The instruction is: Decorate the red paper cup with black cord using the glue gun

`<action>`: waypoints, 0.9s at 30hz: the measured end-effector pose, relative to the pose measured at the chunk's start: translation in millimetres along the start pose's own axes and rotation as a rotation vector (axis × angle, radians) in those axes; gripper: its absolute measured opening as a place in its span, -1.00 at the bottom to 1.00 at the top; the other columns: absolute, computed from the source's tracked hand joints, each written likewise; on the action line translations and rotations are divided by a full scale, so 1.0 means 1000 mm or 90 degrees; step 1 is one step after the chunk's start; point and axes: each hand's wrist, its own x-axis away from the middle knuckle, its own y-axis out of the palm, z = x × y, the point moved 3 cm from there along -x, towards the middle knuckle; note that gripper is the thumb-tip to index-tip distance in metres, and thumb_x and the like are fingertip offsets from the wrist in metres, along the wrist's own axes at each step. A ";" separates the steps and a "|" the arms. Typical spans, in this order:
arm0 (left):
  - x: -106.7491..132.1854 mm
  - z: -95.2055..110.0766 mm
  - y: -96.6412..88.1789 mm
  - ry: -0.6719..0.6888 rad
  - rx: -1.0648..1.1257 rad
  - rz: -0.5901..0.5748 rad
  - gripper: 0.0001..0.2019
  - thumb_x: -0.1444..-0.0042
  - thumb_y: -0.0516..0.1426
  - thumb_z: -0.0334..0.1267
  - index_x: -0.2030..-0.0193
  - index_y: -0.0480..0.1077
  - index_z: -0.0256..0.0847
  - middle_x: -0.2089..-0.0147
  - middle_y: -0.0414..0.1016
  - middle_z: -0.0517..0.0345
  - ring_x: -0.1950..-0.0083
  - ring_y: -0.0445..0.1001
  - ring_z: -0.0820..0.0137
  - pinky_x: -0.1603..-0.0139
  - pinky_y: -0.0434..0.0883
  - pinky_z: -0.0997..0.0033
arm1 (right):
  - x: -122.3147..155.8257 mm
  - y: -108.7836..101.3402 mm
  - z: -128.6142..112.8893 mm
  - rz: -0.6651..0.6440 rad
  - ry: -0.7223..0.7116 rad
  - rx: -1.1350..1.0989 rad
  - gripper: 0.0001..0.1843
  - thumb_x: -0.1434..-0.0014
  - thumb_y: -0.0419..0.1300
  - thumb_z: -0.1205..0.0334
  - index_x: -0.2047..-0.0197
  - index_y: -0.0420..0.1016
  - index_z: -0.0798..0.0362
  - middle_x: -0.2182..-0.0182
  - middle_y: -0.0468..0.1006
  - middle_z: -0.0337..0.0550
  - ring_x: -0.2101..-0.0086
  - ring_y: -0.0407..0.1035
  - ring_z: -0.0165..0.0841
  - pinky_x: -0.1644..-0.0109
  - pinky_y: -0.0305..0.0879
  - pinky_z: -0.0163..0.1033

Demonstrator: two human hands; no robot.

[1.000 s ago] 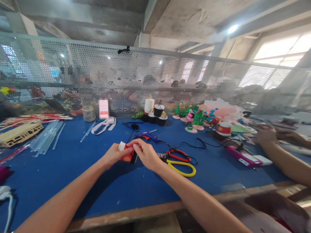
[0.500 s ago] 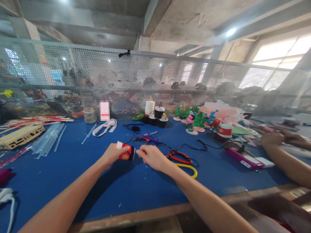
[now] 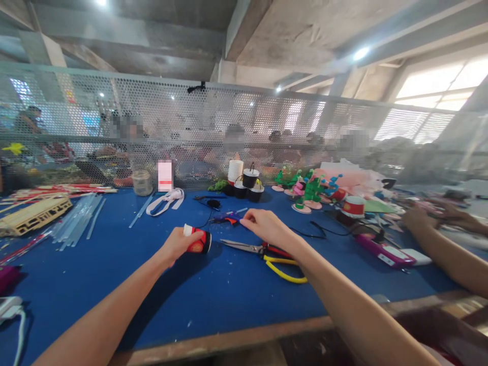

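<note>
My left hand (image 3: 177, 246) is closed around a red paper cup (image 3: 200, 241) tipped on its side. The cup has a gold print, a black band at its right end and a white part at its left. Beyond it lies a blue glue gun (image 3: 226, 218) with an orange trigger. My right hand (image 3: 265, 224) is at the gun's right end, fingers curled over its handle; part of the grip is hidden. Below my right wrist, scissors (image 3: 249, 247) with red and yellow handles lie with their blades pointing at the cup.
Glue sticks (image 3: 74, 218) and a wooden piece (image 3: 36, 216) lie left, near a white ribbon (image 3: 165, 201). Small black-and-white buckets (image 3: 250, 178) and green figures (image 3: 313, 189) stand at the back. A purple device (image 3: 385, 251) lies right, beside another person's arm (image 3: 446, 249).
My right hand has moved from beside the cup up and right to the glue gun, uncovering the scissors' blades. My left hand and the cup have stayed almost still.
</note>
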 end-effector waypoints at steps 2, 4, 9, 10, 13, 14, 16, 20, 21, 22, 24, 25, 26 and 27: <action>-0.001 -0.002 0.000 -0.001 0.003 0.001 -0.66 0.36 0.20 -0.02 0.62 0.34 -0.31 0.68 0.27 0.26 0.59 0.21 0.50 0.52 0.11 0.47 | -0.019 0.014 0.013 -0.081 0.056 0.095 -0.72 -0.14 -0.01 0.18 0.28 0.45 0.16 0.30 0.53 0.01 0.25 0.41 -0.26 0.29 0.19 -0.32; -0.003 -0.005 0.001 -0.001 0.013 -0.003 -0.65 0.36 0.20 -0.01 0.59 0.36 -0.31 0.67 0.30 0.25 0.58 0.24 0.48 0.50 0.14 0.46 | -0.032 0.027 0.019 -0.135 0.071 0.112 -0.75 -0.07 0.09 0.18 0.29 0.47 0.19 0.28 0.54 0.04 0.24 0.41 -0.24 0.29 0.20 -0.32; -0.005 -0.010 0.001 0.003 0.014 -0.018 -0.66 0.30 0.19 -0.02 0.56 0.36 -0.31 0.64 0.32 0.24 0.56 0.26 0.47 0.47 0.17 0.45 | -0.047 0.044 0.020 -0.174 0.139 0.127 -0.73 0.01 0.14 0.29 0.21 0.46 0.21 0.18 0.50 0.14 0.17 0.39 -0.14 0.25 0.25 -0.26; -0.005 -0.010 0.001 0.004 0.011 -0.018 -0.67 0.30 0.18 -0.02 0.57 0.36 -0.31 0.65 0.32 0.24 0.56 0.25 0.48 0.47 0.17 0.46 | -0.050 0.047 0.021 -0.171 0.155 0.129 -0.70 0.01 0.13 0.30 0.17 0.45 0.20 0.15 0.48 0.16 0.14 0.38 -0.11 0.23 0.25 -0.23; -0.005 -0.008 0.001 0.010 0.006 -0.021 -0.67 0.31 0.19 -0.02 0.56 0.38 -0.31 0.65 0.33 0.24 0.55 0.28 0.45 0.47 0.18 0.45 | -0.058 0.054 0.021 -0.150 0.175 0.123 -0.66 0.00 0.12 0.31 0.12 0.41 0.19 0.06 0.41 0.20 0.06 0.31 -0.06 0.16 0.25 -0.15; -0.004 -0.007 0.001 0.011 0.005 -0.022 -0.67 0.31 0.19 -0.02 0.56 0.38 -0.31 0.64 0.34 0.23 0.55 0.28 0.44 0.47 0.19 0.45 | -0.061 0.056 0.021 -0.140 0.173 0.116 -0.67 0.00 0.11 0.32 0.12 0.40 0.20 0.05 0.40 0.20 0.04 0.30 -0.06 0.14 0.24 -0.15; -0.004 -0.006 0.000 0.009 0.001 -0.023 -0.67 0.31 0.19 -0.03 0.56 0.38 -0.31 0.65 0.34 0.23 0.55 0.29 0.44 0.47 0.19 0.44 | -0.062 0.059 0.021 -0.116 0.167 0.096 -0.67 -0.01 0.10 0.34 0.12 0.39 0.23 0.07 0.42 0.22 0.06 0.32 -0.09 0.13 0.24 -0.19; -0.005 -0.006 0.000 -0.001 0.005 -0.025 -0.69 0.31 0.20 -0.04 0.57 0.38 -0.31 0.65 0.34 0.24 0.55 0.28 0.45 0.46 0.19 0.44 | -0.058 0.053 0.024 -0.053 0.170 0.047 -0.62 -0.01 0.07 0.36 0.06 0.28 0.27 0.17 0.48 0.20 0.15 0.39 -0.13 0.22 0.26 -0.23; -0.005 -0.006 0.000 -0.003 0.012 -0.025 -0.69 0.32 0.20 -0.05 0.57 0.38 -0.31 0.65 0.35 0.23 0.55 0.29 0.45 0.46 0.19 0.44 | -0.055 0.049 0.026 -0.035 0.168 0.036 -0.60 -0.01 0.07 0.36 0.04 0.26 0.25 0.17 0.48 0.16 0.16 0.39 -0.15 0.23 0.26 -0.24; -0.005 -0.006 -0.001 -0.006 0.020 -0.026 -0.69 0.32 0.21 -0.05 0.57 0.38 -0.31 0.64 0.35 0.23 0.55 0.29 0.45 0.46 0.18 0.45 | -0.053 0.045 0.028 -0.020 0.161 0.028 -0.59 -0.01 0.07 0.36 0.03 0.25 0.22 0.16 0.48 0.11 0.15 0.39 -0.17 0.22 0.26 -0.26; -0.005 -0.004 -0.002 -0.008 0.031 -0.027 -0.69 0.33 0.21 -0.05 0.59 0.36 -0.31 0.65 0.34 0.24 0.56 0.27 0.47 0.48 0.17 0.46 | -0.049 0.035 0.032 0.015 0.139 -0.003 -0.60 0.00 0.09 0.34 0.04 0.25 0.14 0.14 0.48 0.02 0.12 0.37 -0.22 0.19 0.26 -0.29; -0.005 -0.003 -0.003 -0.007 0.034 -0.025 -0.69 0.33 0.22 -0.05 0.60 0.36 -0.30 0.66 0.33 0.25 0.58 0.26 0.48 0.49 0.16 0.47 | -0.046 0.029 0.034 0.040 0.127 -0.034 -0.62 0.01 0.11 0.33 0.06 0.27 0.12 0.13 0.48 -0.01 0.12 0.37 -0.24 0.18 0.25 -0.29; -0.005 -0.002 -0.003 -0.007 0.037 -0.024 -0.69 0.33 0.22 -0.05 0.61 0.35 -0.30 0.66 0.32 0.25 0.59 0.25 0.49 0.50 0.14 0.48 | -0.042 0.023 0.035 0.070 0.118 -0.076 -0.64 0.03 0.12 0.33 0.10 0.29 0.12 0.14 0.48 -0.03 0.13 0.37 -0.25 0.17 0.25 -0.29; -0.004 0.000 -0.004 -0.007 0.039 -0.019 -0.69 0.33 0.22 -0.05 0.61 0.34 -0.30 0.67 0.31 0.26 0.59 0.24 0.51 0.51 0.13 0.49 | -0.038 0.018 0.036 0.103 0.113 -0.127 -0.66 0.04 0.13 0.34 0.13 0.30 0.13 0.15 0.48 -0.02 0.14 0.38 -0.26 0.17 0.26 -0.28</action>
